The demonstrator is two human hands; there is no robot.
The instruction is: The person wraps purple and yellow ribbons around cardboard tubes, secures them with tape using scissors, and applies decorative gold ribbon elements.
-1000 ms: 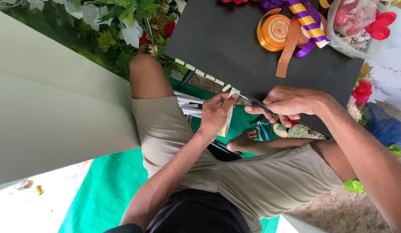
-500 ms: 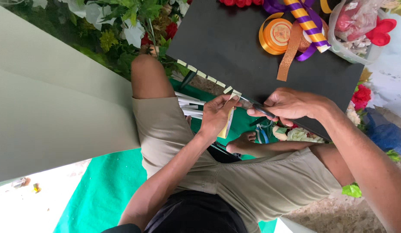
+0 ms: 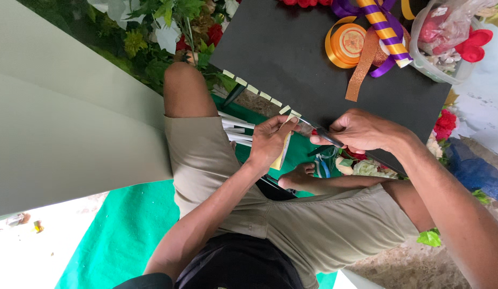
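My left hand [image 3: 270, 140] pinches a pale yellow tape strip [image 3: 284, 150] that hangs down from its fingers. My right hand [image 3: 361, 131] grips a pair of scissors [image 3: 319, 134], whose blades meet the strip at the near edge of a black board [image 3: 292, 48]. Several short pale tape pieces [image 3: 259, 91] are stuck in a row along that board edge. I sit cross-legged in tan shorts, hands above my lap.
On the board lie an orange ribbon roll [image 3: 348, 43], striped purple-and-gold ribbon [image 3: 383, 27] and a plastic bag of red trinkets [image 3: 447, 37]. Artificial flowers [image 3: 168, 27] lie beside my knee. A large grey-green sheet [image 3: 61, 123] is on the left, a green cloth [image 3: 120, 235] beneath me.
Both hands stay at the board's edge with the strip and scissors; they have shifted only slightly. The view has moved a little.
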